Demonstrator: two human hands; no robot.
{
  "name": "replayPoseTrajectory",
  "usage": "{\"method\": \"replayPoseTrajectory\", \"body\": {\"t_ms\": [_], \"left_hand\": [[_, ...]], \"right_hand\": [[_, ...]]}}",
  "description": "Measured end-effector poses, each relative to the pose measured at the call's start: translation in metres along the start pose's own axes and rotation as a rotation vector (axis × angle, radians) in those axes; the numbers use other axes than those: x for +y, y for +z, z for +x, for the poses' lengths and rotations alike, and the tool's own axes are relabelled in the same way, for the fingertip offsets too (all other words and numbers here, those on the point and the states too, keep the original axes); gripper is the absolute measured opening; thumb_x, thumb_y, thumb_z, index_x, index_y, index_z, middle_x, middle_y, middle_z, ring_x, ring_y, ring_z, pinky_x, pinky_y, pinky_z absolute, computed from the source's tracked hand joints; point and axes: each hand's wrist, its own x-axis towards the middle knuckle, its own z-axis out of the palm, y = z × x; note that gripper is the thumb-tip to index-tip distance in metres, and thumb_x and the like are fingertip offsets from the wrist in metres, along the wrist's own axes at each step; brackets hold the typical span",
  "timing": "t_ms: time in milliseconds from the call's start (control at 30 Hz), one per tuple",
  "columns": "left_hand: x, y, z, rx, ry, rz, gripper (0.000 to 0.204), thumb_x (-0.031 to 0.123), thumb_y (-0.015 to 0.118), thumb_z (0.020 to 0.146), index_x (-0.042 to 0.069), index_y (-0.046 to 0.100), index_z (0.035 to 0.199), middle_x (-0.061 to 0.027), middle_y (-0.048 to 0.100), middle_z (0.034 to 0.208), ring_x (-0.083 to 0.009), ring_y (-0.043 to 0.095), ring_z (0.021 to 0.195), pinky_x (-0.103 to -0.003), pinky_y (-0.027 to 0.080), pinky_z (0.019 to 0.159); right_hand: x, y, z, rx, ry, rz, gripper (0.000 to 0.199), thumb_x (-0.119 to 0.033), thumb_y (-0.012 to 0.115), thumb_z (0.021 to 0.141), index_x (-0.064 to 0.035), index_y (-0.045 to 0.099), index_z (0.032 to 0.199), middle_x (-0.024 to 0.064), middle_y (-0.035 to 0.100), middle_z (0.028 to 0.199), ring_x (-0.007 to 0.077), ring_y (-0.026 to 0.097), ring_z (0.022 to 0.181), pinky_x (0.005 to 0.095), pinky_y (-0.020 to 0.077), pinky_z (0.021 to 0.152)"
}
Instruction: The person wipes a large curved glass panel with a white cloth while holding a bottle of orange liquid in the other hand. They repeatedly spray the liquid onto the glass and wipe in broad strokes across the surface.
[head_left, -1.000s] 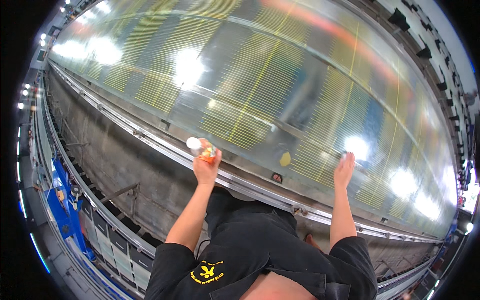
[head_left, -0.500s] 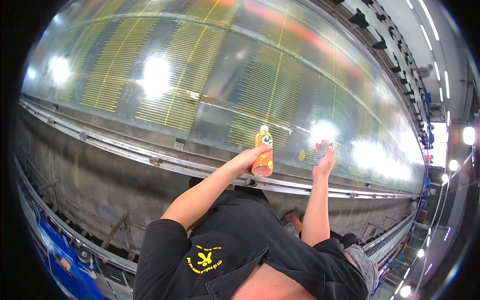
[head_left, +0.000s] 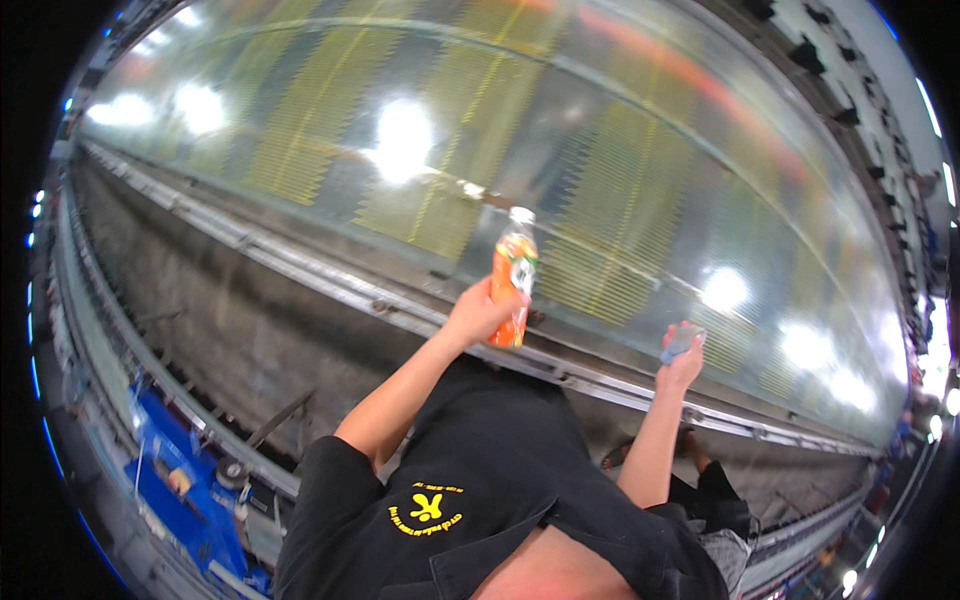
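Note:
A clear plastic bottle (head_left: 518, 262) of orange drink, with a white cap and a colourful label, is in my left hand (head_left: 478, 316). My fingers wrap round its lower half, and its cap points away from me. Over to the right, my right hand (head_left: 680, 372) is closed round a small grey-blue pad (head_left: 684, 344); whether it is cloth or sponge I cannot tell. Both hands are above the near side of a long shiny table (head_left: 545, 110) marked with bands of fine yellow lines.
A metal rail (head_left: 240, 238) runs along the table's near edge. Beyond the aisle at lower left lies blue material (head_left: 185, 470) beside a second rail. Another person's sandalled foot (head_left: 616, 457) shows near my right forearm. Bright lamp reflections cover parts of the tabletop.
The view has turned, so the table slants more. My left hand has brought the bottle slightly leftward in the picture; my right hand appears lower and farther right. Both grips stay the same.

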Motion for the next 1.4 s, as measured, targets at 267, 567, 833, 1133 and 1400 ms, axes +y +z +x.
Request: {"method": "replayPoseTrajectory", "body": {"t_ms": [267, 567, 833, 1133, 1400], "left_hand": [[0.002, -0.076, -0.041, 0.114, -0.148, -0.183, 0.044, 0.037, 0.073, 0.103, -0.001, 0.065, 0.125, -0.0071, 0.074, 0.107, -0.0139, 0.073, 0.092, -0.033, 0.06, 0.083], [0.0, -0.111, -0.016, 0.225, 0.309, -0.266, 0.062, 0.016, 0.089, 0.09, 0.002, 0.059, 0.143, -0.0101, 0.073, 0.122, -0.0181, 0.072, 0.109, -0.037, 0.058, 0.099], [-0.047, -0.197, -0.023, 0.674, 0.479, 0.235, 0.05, 0.015, 0.089, 0.091, 0.0, 0.063, 0.131, -0.0096, 0.07, 0.122, -0.0244, 0.068, 0.111, -0.04, 0.053, 0.105], [-0.081, -0.183, -0.014, 0.957, 0.353, 0.28, 0.033, 0.024, 0.08, 0.102, -0.002, 0.073, 0.12, -0.0108, 0.077, 0.117, -0.0218, 0.072, 0.105, -0.039, 0.057, 0.096], [-0.082, -0.166, 0.014, 1.08, 0.257, 0.522, 0.042, 0.035, 0.081, 0.1, 0.0, 0.074, 0.122, -0.0116, 0.078, 0.122, -0.0246, 0.073, 0.11, -0.04, 0.056, 0.098]], "right_hand": [[-0.024, 0.154, -0.002, -0.366, -0.157, -0.075, 0.043, -0.029, 0.049, 0.118, -0.0003, 0.059, 0.148, 0.0136, 0.069, 0.142, 0.0272, 0.072, 0.119, 0.0392, 0.0555, 0.101], [0.079, 0.116, -0.003, -0.146, -0.847, -1.154, 0.049, -0.028, 0.051, 0.114, 0.002, 0.057, 0.152, 0.0232, 0.06, 0.154, 0.0404, 0.054, 0.146, 0.0504, 0.0379, 0.125], [0.088, 0.134, 0.041, -0.126, -0.933, -1.527, 0.055, -0.033, 0.05, 0.111, -0.0078, 0.049, 0.161, 0.0212, 0.046, 0.167, 0.0399, 0.037, 0.159, 0.0596, 0.0249, 0.13], [0.117, 0.262, -0.064, -0.816, -1.3, -1.394, 0.058, -0.025, 0.059, 0.101, -0.0035, 0.051, 0.154, 0.0177, 0.052, 0.16, 0.0439, 0.045, 0.152, 0.0552, 0.0385, 0.126], [0.034, 0.186, 0.152, -0.332, -1.116, -1.388, 0.056, -0.029, 0.052, 0.109, -0.004, 0.048, 0.16, 0.0228, 0.045, 0.167, 0.045, 0.039, 0.157, 0.0615, 0.0246, 0.13]]}}
